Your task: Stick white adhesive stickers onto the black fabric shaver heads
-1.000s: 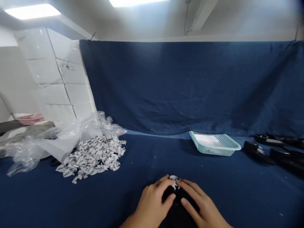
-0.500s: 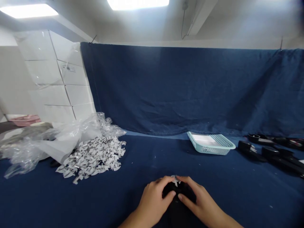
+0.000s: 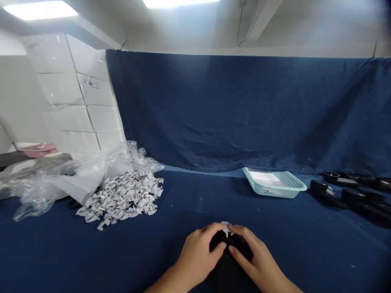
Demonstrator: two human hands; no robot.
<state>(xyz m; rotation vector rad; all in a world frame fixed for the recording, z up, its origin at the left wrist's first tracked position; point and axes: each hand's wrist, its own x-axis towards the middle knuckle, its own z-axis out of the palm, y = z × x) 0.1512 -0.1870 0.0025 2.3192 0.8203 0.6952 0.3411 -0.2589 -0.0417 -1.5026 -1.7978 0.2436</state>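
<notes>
Low in the head view, my left hand (image 3: 199,251) and my right hand (image 3: 255,254) close around a black object (image 3: 229,270) from both sides. It has a wide dark upper part and a long narrow body running toward me; its exact kind cannot be made out. At its far end, a small grey-white plastic piece (image 3: 226,230) sits between the tips of my two index fingers, which touch it. Both thumbs press on the black object nearer to me. My palms and fingers hide much of its sides.
A heap of similar grey-white pieces (image 3: 128,195) lies on the blue cloth (image 3: 171,228) at left, beside clear plastic wrap (image 3: 91,162). White boxes (image 3: 76,93) are stacked behind. A light-green basket (image 3: 275,191) stands right of centre, near several black objects (image 3: 354,199) farther right.
The view has shifted slightly, so the background sits a little farther right and higher. My hands keep nearly the same hold on the black object and the small piece.
</notes>
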